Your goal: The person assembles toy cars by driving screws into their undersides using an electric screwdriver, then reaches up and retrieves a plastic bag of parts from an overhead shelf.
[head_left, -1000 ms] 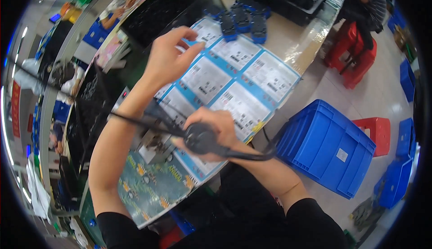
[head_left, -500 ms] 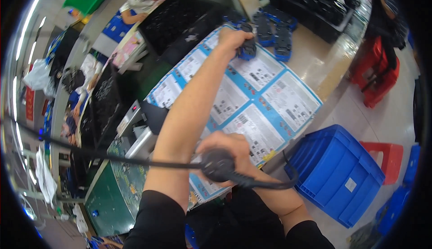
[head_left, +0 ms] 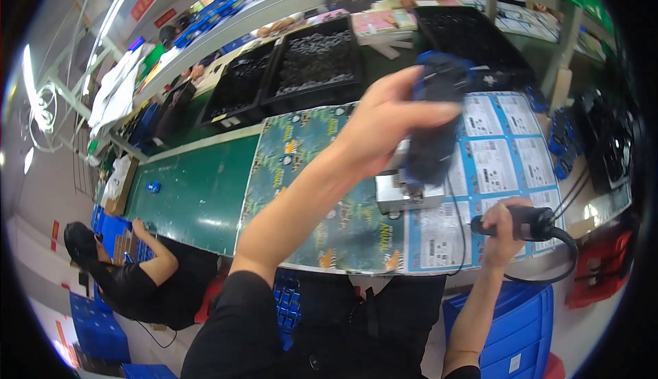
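Observation:
My left hand (head_left: 384,122) is raised over the bench, its fingers wrapped round the edge of a long black-and-blue plastic toy car base (head_left: 437,122), blurred by motion. Under it on the bench sits a silver metal fixture (head_left: 401,194). My right hand (head_left: 506,235) grips a black electric screwdriver (head_left: 524,223), whose thick cord loops down at the right. This hand is above the blue-and-white printed sheets (head_left: 439,235) covering the right part of the bench. More black-and-blue car bases (head_left: 563,142) lie beyond the sheets at the right.
Black trays of small parts (head_left: 312,64) line the back of the bench. A patterned sheet (head_left: 308,194) and green bench top (head_left: 199,194) extend left. A co-worker (head_left: 144,273) sits at the left. A blue crate (head_left: 521,331) and red stool (head_left: 600,262) stand at the right.
My view has swung left. My left hand has lifted a car base from the sheets' far end and brought it over the fixture. My right hand, still gripping the screwdriver, is now farther right.

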Available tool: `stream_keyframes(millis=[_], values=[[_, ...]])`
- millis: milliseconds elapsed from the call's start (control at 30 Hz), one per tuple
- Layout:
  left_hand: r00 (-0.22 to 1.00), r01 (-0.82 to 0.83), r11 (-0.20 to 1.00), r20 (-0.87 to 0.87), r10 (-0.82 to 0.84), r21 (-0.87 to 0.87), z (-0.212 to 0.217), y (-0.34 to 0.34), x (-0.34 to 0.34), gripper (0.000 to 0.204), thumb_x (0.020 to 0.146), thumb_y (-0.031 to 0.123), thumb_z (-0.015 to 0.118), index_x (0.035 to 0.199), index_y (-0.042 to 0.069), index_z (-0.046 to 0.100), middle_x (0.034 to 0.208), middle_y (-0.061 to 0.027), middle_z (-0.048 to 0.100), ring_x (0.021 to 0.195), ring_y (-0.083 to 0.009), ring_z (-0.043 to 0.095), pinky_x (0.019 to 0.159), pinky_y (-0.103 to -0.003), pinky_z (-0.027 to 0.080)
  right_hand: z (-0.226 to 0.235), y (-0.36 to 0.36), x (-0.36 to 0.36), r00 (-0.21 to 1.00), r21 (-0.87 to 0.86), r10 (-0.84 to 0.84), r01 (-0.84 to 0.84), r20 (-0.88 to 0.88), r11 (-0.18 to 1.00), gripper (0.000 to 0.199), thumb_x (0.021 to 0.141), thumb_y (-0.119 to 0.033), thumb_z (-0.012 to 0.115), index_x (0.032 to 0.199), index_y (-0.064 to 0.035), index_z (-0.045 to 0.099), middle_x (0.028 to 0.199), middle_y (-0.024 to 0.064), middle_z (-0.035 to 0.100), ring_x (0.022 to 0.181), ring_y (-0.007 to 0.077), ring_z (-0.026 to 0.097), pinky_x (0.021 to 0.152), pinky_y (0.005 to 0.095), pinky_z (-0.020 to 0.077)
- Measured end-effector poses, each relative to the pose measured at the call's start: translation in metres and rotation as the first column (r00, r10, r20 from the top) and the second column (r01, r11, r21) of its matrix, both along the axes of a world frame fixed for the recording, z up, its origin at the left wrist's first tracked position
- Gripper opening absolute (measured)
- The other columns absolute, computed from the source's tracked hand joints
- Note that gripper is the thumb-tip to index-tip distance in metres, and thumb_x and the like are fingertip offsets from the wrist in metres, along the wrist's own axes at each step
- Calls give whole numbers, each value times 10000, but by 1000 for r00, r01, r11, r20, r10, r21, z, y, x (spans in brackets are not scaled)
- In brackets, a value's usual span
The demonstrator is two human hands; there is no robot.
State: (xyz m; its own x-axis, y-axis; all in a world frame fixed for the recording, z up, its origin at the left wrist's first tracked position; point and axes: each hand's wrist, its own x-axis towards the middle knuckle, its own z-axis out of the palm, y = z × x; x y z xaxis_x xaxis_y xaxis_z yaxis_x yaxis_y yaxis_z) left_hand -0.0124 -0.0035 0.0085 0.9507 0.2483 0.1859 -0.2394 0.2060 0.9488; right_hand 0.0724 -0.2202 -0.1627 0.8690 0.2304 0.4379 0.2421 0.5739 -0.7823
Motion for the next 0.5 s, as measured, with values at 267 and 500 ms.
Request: stream_keyframes(millis=[267, 500], values=[[875, -484, 707, -294, 385, -515, -153, 39, -174, 286, 997, 248, 553, 1168, 19, 576, 1086, -188, 670, 917, -270, 694, 783, -406, 599, 38, 3, -11, 995, 76, 39, -47, 97, 996, 124, 987, -182, 505, 972, -61, 490, 673, 32, 448, 564, 128, 438, 573, 275, 386], [861, -509, 765, -228, 455, -395, -198, 22, -175, 203, 953, 152, 644, 1101, 18, 608, 1009, -127, 699, 818, -192, 698, 732, -334, 589, 90, 82, -50, 917, 130, 284, -329, 280, 935, 169, 961, -198, 485, 994, -32, 492, 679, 70, 483, 559, 178, 488, 564, 349, 454]])
